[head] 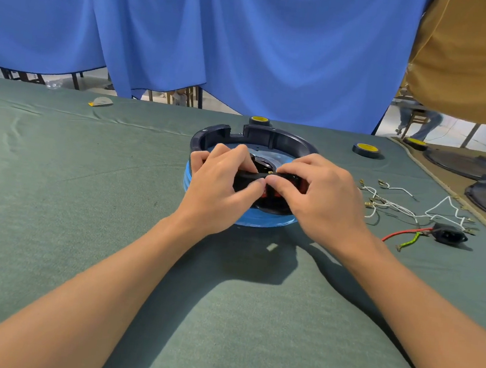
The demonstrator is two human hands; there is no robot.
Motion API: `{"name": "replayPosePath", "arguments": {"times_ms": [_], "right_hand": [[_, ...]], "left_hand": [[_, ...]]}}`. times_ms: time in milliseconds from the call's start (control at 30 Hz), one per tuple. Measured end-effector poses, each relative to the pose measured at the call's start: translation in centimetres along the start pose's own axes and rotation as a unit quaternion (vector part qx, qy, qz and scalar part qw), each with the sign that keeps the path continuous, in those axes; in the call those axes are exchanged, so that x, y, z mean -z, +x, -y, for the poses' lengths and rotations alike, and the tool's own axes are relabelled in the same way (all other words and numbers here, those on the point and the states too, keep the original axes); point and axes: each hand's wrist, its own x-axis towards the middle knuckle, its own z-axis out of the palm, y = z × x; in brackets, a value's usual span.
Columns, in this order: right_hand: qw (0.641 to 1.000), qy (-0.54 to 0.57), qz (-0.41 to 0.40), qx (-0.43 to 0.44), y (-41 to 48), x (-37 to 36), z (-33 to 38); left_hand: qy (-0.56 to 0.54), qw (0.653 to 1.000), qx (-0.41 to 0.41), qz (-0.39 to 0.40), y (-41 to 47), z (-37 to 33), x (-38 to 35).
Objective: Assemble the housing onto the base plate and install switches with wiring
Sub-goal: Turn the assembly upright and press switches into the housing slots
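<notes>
Your left hand (220, 184) and right hand (323, 192) both pinch the switch strip (247, 174), lying crosswise over the housing's (259, 134) near rim. The wires (395, 206) lie right of the housing, nearer your right hand.

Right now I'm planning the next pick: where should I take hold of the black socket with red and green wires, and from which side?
Probably pinch the black socket by its blocky body, across near and far sides, from above. It lies flat on the cloth; the red wire and green wire trail off its left end.
</notes>
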Motion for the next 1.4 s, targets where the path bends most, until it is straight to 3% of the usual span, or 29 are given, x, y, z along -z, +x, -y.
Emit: {"name": "replayPosePath", "arguments": {"times_ms": [133, 300, 533, 667, 733, 800, 900, 1033, 1200, 1400], "right_hand": [[1.000, -0.001, 0.016, 0.010, 0.5, 0.9, -1.5], [0.993, -0.033, 0.111, -0.013, 0.8, 1.7, -3.4], [0.986, -0.163, -0.010, 0.021, 0.3, 0.3, -0.7], [0.998, -0.031, -0.024, 0.046, 0.4, 1.1, -0.9], [0.999, -0.016, -0.045, 0.013, 0.8, 2.5, -2.4], [0.994, -0.090, -0.012, -0.059, 1.1, 3.9, -4.8], [0.953, -0.217, 0.089, -0.191, 0.9, 5.5, -7.8], [0.897, -0.269, 0.129, -0.325, 0.6, 7.4, -9.7], [0.857, -0.290, 0.157, -0.397, 0.4, 9.3, -10.6], [0.855, -0.258, 0.200, -0.403, 0.3, 10.1, -11.6]], "left_hand": [[0.061, 0.997, -0.032, -0.031, 0.0, -0.2, -0.5], [0.066, 0.996, -0.062, -0.014, 0.2, -0.2, -0.8], [0.061, 0.997, -0.051, 0.008, 0.6, 1.7, 1.1], [0.100, 0.993, -0.050, -0.047, 0.4, 0.4, 0.3], [0.140, 0.985, -0.085, -0.053, 0.4, -0.6, -0.4], [0.170, 0.975, -0.135, -0.055, 0.4, -1.5, -1.2], [0.213, 0.957, -0.188, -0.051, 0.8, -3.3, -2.6], [0.271, 0.947, -0.173, -0.007, 1.4, -6.2, -5.5], [0.336, 0.934, -0.122, 0.014, 1.5, -7.7, -8.9], [0.380, 0.908, -0.175, -0.011, 1.2, -5.9, -8.8]]}}
